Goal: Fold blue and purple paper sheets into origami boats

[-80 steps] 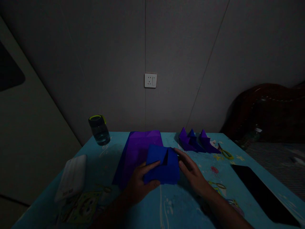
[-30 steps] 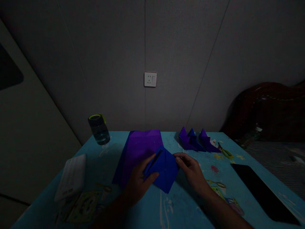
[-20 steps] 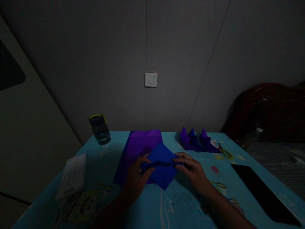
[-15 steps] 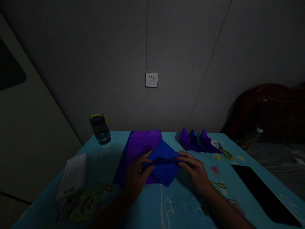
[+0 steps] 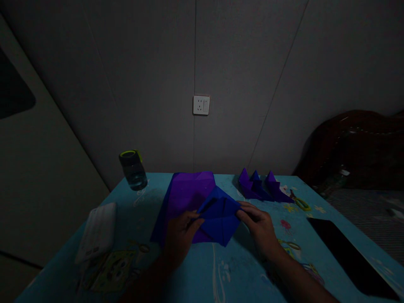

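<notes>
A folded sheet of blue origami paper (image 5: 221,225) is held up between my two hands, its middle opened into a pocket with a dark hollow. My left hand (image 5: 182,231) pinches its left corner between thumb and fingers. On the opposite corner, the thumb and fingers of my right hand (image 5: 258,223) are closed in the same way. Behind and below lies a stack of purple and blue paper sheets (image 5: 191,189), partly covered by the folded piece and my left hand. Several folded purple and blue paper boats (image 5: 249,187) stand together at the back right.
A water bottle (image 5: 134,170) stands at the back left, and a white power bank-like block (image 5: 97,231) lies nearer. Scissors with yellow-green handles (image 5: 300,203) rest beside the boats. A flat black slab (image 5: 350,256) lies along the right of the patterned blue tablecloth (image 5: 235,273).
The blue paper's middle has spread from a narrow slit into a wider pocket, with its upper layer lifted. Both hands keep their hold on the side corners, nearly in place.
</notes>
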`<state>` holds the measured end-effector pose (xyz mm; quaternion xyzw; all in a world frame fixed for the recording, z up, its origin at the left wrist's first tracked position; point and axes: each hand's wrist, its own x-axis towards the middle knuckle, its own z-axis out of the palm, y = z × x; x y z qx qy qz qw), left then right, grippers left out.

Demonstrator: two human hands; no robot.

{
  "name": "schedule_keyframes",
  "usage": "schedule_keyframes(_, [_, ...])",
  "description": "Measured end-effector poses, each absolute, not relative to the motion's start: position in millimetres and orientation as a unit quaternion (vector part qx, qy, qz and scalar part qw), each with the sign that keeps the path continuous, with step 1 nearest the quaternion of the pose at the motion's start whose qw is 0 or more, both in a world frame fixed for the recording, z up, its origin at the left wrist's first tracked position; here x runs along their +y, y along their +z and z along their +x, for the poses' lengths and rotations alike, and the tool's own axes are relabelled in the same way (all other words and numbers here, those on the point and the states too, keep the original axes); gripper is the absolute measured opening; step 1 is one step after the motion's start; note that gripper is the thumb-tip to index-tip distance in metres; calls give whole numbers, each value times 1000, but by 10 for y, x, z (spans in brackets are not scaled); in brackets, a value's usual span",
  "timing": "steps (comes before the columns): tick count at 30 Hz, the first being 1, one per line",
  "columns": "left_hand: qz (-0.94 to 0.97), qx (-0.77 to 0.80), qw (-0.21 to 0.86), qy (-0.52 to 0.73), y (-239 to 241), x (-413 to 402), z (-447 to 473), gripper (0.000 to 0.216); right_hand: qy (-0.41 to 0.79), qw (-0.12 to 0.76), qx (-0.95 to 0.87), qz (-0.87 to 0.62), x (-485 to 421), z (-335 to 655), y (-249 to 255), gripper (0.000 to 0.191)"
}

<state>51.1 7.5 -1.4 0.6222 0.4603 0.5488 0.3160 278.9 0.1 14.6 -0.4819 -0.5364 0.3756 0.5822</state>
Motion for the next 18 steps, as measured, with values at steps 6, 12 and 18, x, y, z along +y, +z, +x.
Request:
schedule_keyframes(6, [646,459,274,546,28,40,505,17,416,593,-481,-493,-21,2714,110,31])
schedule_keyframes(12, [648,477,251,539,-2,39,508,16,474,618,-427,-460,0,2649,108,45])
schedule_keyframes(18, [612,490,304,542,13,45,528,38,523,587,-428,-446,21,2659,136,56])
